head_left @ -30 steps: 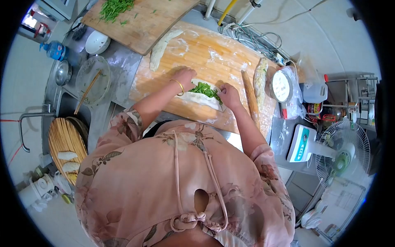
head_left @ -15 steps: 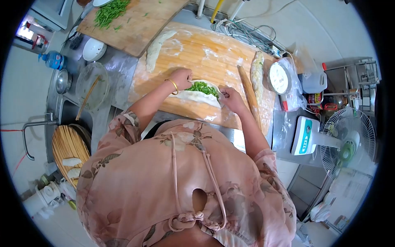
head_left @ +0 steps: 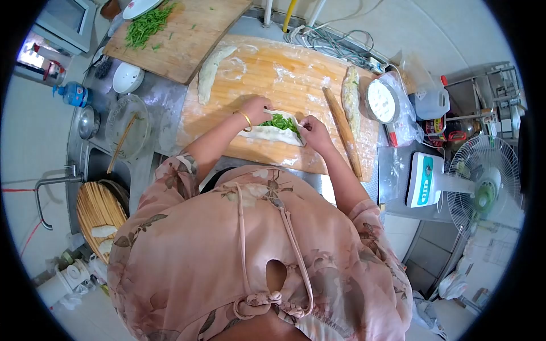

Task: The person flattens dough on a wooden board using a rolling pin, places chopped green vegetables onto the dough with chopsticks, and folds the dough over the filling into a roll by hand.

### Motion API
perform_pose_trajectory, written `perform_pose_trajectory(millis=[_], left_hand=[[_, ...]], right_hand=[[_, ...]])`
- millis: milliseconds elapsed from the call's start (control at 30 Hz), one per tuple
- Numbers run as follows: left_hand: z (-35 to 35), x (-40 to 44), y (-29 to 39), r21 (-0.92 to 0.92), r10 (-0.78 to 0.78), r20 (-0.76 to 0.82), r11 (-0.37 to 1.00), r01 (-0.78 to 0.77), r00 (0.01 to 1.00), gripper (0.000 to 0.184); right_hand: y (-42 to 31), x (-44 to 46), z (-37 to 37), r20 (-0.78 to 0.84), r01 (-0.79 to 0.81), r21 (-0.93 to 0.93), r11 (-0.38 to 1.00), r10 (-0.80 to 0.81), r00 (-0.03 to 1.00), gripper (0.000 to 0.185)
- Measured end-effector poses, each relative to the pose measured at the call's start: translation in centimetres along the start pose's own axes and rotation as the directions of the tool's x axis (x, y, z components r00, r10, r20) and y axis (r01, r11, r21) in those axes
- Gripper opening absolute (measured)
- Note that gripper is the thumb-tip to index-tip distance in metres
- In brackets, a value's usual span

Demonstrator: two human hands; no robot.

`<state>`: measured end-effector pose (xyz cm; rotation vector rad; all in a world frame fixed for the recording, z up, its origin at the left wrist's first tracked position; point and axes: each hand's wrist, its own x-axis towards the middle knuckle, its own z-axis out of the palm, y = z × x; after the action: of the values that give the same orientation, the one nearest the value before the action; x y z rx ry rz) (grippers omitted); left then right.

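On the floured wooden board [head_left: 273,74] lies a sheet of dough [head_left: 273,134] with chopped green vegetables [head_left: 282,122] along its middle. My left hand [head_left: 256,109], with a gold bangle at the wrist, pinches the dough's far edge at the left end. At the right end my right hand [head_left: 311,130] has its fingers closed on the dough edge. The greens show between the two hands. To the right lies a rolling pin [head_left: 342,133], beside a long filled dough roll [head_left: 351,101]. Another dough strip [head_left: 211,74] rests at the board's upper left.
A second board [head_left: 187,34] with chopped greens overlaps the back left. Left are a white bowl [head_left: 128,78] and a glass bowl with chopsticks [head_left: 126,128]. Right are a flour container [head_left: 381,101], a scale [head_left: 424,179] and a fan [head_left: 483,187]. Cables [head_left: 330,45] run along the wall.
The camera view has shifted slightly. My left hand has moved its pinch along the dough's far edge, and my right hand stays at the right end.
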<state>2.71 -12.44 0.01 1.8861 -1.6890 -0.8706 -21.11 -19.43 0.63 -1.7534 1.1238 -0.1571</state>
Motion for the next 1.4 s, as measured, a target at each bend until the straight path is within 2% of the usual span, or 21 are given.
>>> perform_pose_trajectory(millis=[100, 133, 200, 300, 400, 500, 633, 733, 833, 1033, 1133, 1233, 1333, 1400], left_hand=[[0.3, -1.0, 0.0, -0.053, 0.097, -0.075, 0.994, -0.101, 0.992, 0.021], [0.5, -1.4, 0.0, -0.064, 0.133, -0.099, 0.988, -0.14, 0.986, 0.019], [0.4, -2.4, 1.1, 0.035, 0.156, -0.112, 0.988, -0.153, 0.981, 0.018], [0.6, -3.4, 1.7, 0.097, 0.213, -0.127, 0.975, -0.202, 0.969, 0.018], [0.7, -4.2, 1.7, 0.176, 0.242, -0.102, 0.959, -0.222, 0.965, 0.02], [0.6, -5.1, 1.8, 0.247, 0.279, -0.104, 0.937, -0.247, 0.955, 0.022], [0.9, -6.3, 2.4, 0.321, 0.326, -0.144, 0.909, -0.267, 0.935, 0.026], [1.9, -6.7, 1.1, 0.38, 0.591, -0.181, 0.779, -0.498, 0.786, 0.028], [2.4, -7.3, 0.6, 0.444, 0.602, -0.156, 0.751, -0.489, 0.783, 0.029], [2.1, -8.3, 2.1, 0.378, 0.594, -0.189, 0.779, -0.5, 0.782, 0.023], [2.2, -7.6, 2.1, 0.359, 0.547, -0.103, 0.799, -0.482, 0.83, 0.024], [2.8, -7.2, 2.5, 0.414, 0.549, -0.165, 0.792, -0.447, 0.82, 0.022], [3.5, -6.6, 2.1, 0.332, 0.539, -0.171, 0.82, -0.467, 0.825, 0.024], [3.8, -6.6, 1.9, 0.353, 0.539, -0.176, 0.816, -0.459, 0.824, 0.026]], right_hand=[[0.9, -0.1, 1.2, -0.019, 0.105, 0.123, 0.987, -0.103, 0.994, 0.041], [0.8, -0.3, 1.4, -0.037, 0.188, 0.034, 0.982, -0.187, 0.982, 0.045], [-0.2, -0.7, 1.6, -0.05, 0.343, -0.148, 0.928, -0.353, 0.934, 0.054], [-3.3, -1.6, 1.0, 0.069, 0.173, -0.405, 0.898, -0.159, 0.985, 0.051], [-3.0, -2.2, 1.0, 0.075, 0.234, -0.388, 0.891, -0.223, 0.972, 0.044], [-2.1, -3.0, 1.8, -0.022, 0.397, -0.344, 0.851, -0.43, 0.903, 0.034], [-0.7, -3.0, 2.4, -0.046, 0.428, -0.376, 0.822, -0.478, 0.877, 0.03], [-0.5, -3.3, 2.8, -0.099, 0.464, -0.377, 0.802, -0.533, 0.841, 0.026], [-0.4, -3.5, 3.0, -0.135, 0.504, -0.404, 0.763, -0.595, 0.793, 0.025], [-0.2, -3.7, 3.0, -0.114, 0.528, -0.463, 0.711, -0.639, 0.76, 0.032], [-0.4, -4.2, 2.9, -0.106, 0.556, -0.47, 0.686, -0.669, 0.736, 0.034], [-0.8, -4.9, 2.5, -0.116, 0.561, -0.478, 0.676, -0.681, 0.723, 0.034], [-0.8, -5.2, 2.5, -0.138, 0.554, -0.478, 0.682, -0.681, 0.719, 0.031], [-0.4, -5.3, 2.4, -0.149, 0.544, -0.484, 0.686, -0.677, 0.721, 0.028]])
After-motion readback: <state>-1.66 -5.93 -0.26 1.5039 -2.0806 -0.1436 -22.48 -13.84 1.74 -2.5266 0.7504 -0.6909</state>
